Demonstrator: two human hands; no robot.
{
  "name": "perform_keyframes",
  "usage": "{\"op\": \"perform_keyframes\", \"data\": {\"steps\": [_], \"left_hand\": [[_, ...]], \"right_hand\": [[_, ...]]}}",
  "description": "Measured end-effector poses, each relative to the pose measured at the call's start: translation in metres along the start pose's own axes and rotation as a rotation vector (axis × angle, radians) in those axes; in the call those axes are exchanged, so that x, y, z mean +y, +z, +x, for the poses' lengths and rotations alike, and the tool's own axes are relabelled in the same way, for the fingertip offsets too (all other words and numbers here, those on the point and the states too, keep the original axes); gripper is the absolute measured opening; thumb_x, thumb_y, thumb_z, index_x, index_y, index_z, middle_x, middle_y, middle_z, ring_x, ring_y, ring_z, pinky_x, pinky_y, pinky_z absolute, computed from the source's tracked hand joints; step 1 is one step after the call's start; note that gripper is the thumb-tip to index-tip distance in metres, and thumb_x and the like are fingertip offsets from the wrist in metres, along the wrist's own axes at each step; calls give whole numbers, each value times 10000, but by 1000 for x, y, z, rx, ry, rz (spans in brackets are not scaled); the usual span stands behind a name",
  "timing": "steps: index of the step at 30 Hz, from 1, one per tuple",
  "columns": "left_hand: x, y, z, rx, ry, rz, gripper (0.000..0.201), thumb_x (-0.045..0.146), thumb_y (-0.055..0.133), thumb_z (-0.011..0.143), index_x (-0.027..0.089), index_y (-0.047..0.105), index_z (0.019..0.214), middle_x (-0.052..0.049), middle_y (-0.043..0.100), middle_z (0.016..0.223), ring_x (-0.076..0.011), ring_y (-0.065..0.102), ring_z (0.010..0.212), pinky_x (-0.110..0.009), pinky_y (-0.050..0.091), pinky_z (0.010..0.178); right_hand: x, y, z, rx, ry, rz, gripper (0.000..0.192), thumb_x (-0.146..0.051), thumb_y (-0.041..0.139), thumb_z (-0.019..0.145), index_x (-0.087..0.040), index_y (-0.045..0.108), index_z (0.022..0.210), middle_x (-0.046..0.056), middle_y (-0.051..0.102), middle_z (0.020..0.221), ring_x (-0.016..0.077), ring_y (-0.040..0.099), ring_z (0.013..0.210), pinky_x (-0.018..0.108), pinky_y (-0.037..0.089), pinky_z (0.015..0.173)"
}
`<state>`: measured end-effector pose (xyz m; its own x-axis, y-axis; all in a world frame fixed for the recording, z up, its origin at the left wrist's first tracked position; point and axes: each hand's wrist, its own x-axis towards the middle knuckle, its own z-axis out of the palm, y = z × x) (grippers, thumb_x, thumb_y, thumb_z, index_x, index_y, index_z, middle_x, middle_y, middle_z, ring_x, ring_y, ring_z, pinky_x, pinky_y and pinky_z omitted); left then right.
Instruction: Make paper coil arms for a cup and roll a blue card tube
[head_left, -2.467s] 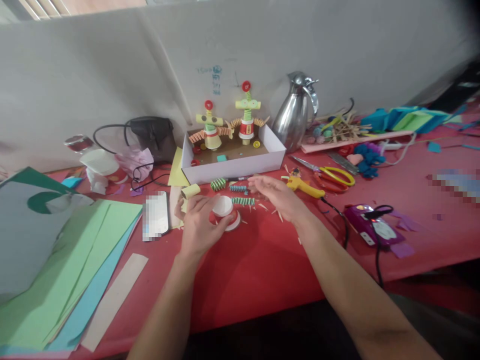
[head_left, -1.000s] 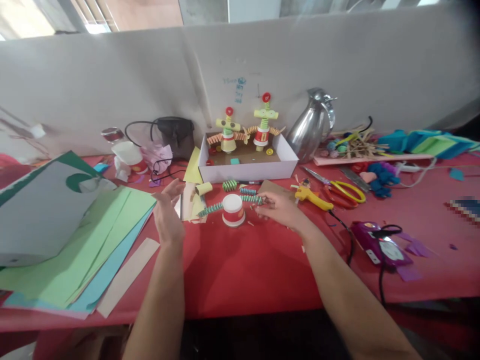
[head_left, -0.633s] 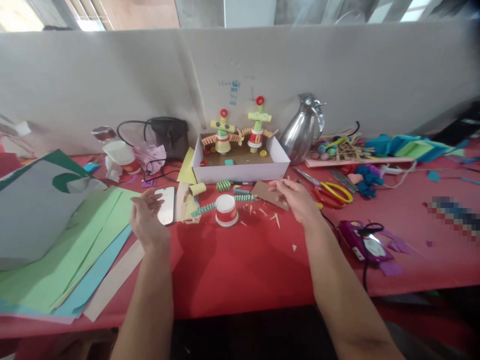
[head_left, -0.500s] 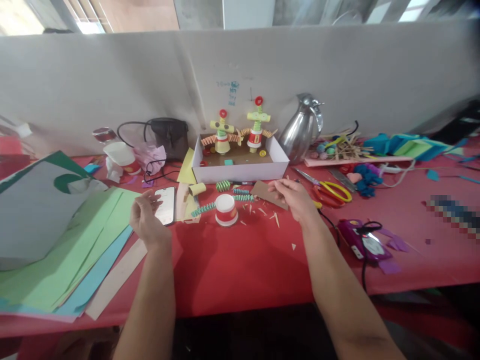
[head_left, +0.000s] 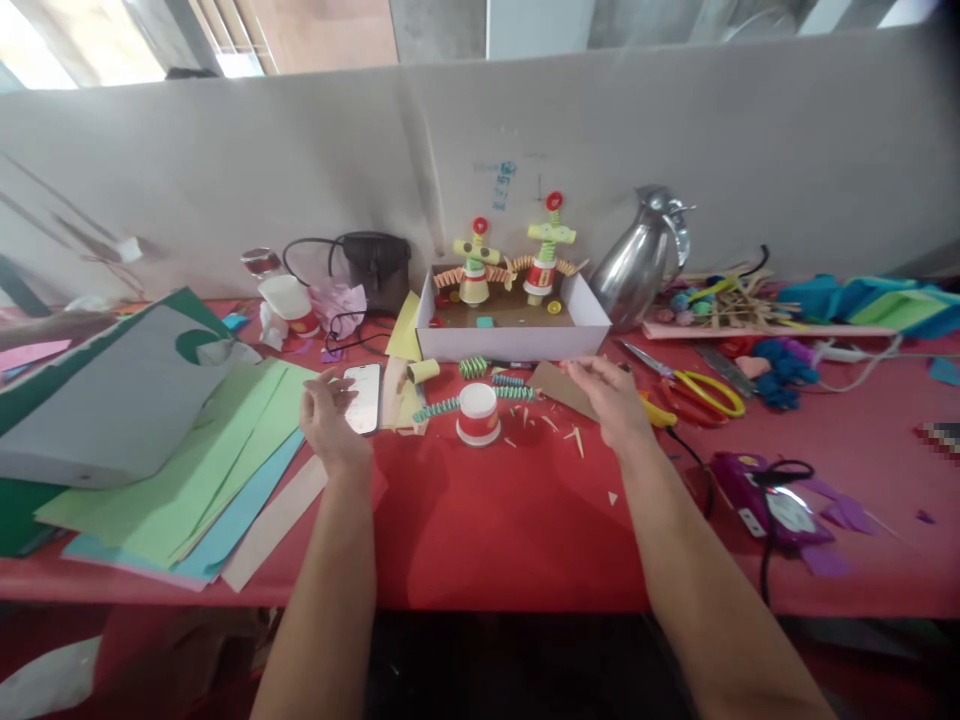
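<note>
My left hand (head_left: 331, 425) hovers beside the phone (head_left: 365, 400), fingers loosely bent and apart, holding nothing. On the other side, my right hand (head_left: 609, 400) is raised near the brown cardboard piece (head_left: 559, 388), its fingers stretched and apart. Between the hands an upside-down red and white paper cup (head_left: 478, 418) stands on the table. Green folded-paper springs stick out from it, a left spring (head_left: 437, 410) and a right spring (head_left: 515, 393). Behind the cup lie a yellow paper tube (head_left: 424, 371), a green paper spring (head_left: 473, 368) and a blue paper spring (head_left: 508, 380).
A white box (head_left: 517, 344) holds two paper-cup figures. A steel jug (head_left: 637, 260), scissors (head_left: 705, 390) and a purple corded device (head_left: 769, 500) are on the right. Green paper sheets (head_left: 225, 450) lie left. Paper scraps (head_left: 576, 440) are scattered by the cup.
The view has turned left, so the table's things appear farther right. My right hand's fingers have spread out from a near pinch. My left hand stays beside the phone.
</note>
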<state>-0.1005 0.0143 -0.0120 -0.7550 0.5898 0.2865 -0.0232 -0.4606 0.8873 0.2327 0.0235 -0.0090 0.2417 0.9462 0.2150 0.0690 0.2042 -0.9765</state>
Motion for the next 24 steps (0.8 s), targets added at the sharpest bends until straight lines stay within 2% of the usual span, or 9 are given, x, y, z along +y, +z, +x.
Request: {"op": "perform_keyframes", "data": {"steps": [3,5,7,9,11,14,20,24], "left_hand": [[4,2,-8,-125,109,111,389,550,512,899,196,674,913,-32,641,815,-157,609,784,-306,454,788],[8,4,-16,-303,227,291,322,508,563,884,221,698,935,-48,686,904,-197,605,913,-349,430,897],[11,7,-26,-530,378,527,296,482,654,826,251,715,1001,-61,717,1008,-251,568,1044,-408,372,987],[14,12,-37,-738,505,729,430,477,747,739,275,702,1115,-80,725,1098,-312,518,1149,-474,301,1038],[17,19,-48,-875,580,844,600,484,795,678,278,658,1225,-108,710,1184,-359,476,1226,-526,233,1064],[20,31,-61,-952,633,906,656,478,792,679,260,627,1275,-131,702,1209,-381,458,1277,-552,164,1094],[19,47,-66,-1003,623,967,429,414,695,780,239,678,1171,-127,736,1100,-332,562,1197,-553,119,1114],[21,47,-56,-1038,605,910,521,392,718,755,271,633,1255,-106,719,1171,-320,537,1254,-552,50,1148]], "right_hand": [[-1,5,-5,-161,20,-9,343,-532,693,782,-225,724,933,57,729,1016,209,644,1006,360,485,905],[-2,8,-8,-278,57,-18,351,-514,693,799,-230,706,1006,62,716,1074,208,651,1023,369,493,925],[-2,10,-11,-367,59,-61,379,-476,723,788,-240,679,1082,67,693,1147,212,653,1047,381,503,933],[-2,12,-12,-427,1,-138,418,-429,760,766,-250,657,1130,68,668,1217,221,638,1107,399,490,973],[-1,13,-14,-469,-82,-222,441,-405,771,763,-259,643,1160,59,661,1247,224,615,1162,415,456,1028],[-2,15,-16,-492,-169,-355,465,-418,761,777,-263,630,1195,58,667,1248,232,602,1181,438,432,1051],[-6,22,-21,-470,-195,-453,384,-405,692,841,-245,639,1187,69,681,1234,243,621,1146,434,459,999],[-3,23,-20,-449,-218,-457,309,-373,668,859,-235,664,1135,65,710,1167,238,647,1097,409,484,954]]}}
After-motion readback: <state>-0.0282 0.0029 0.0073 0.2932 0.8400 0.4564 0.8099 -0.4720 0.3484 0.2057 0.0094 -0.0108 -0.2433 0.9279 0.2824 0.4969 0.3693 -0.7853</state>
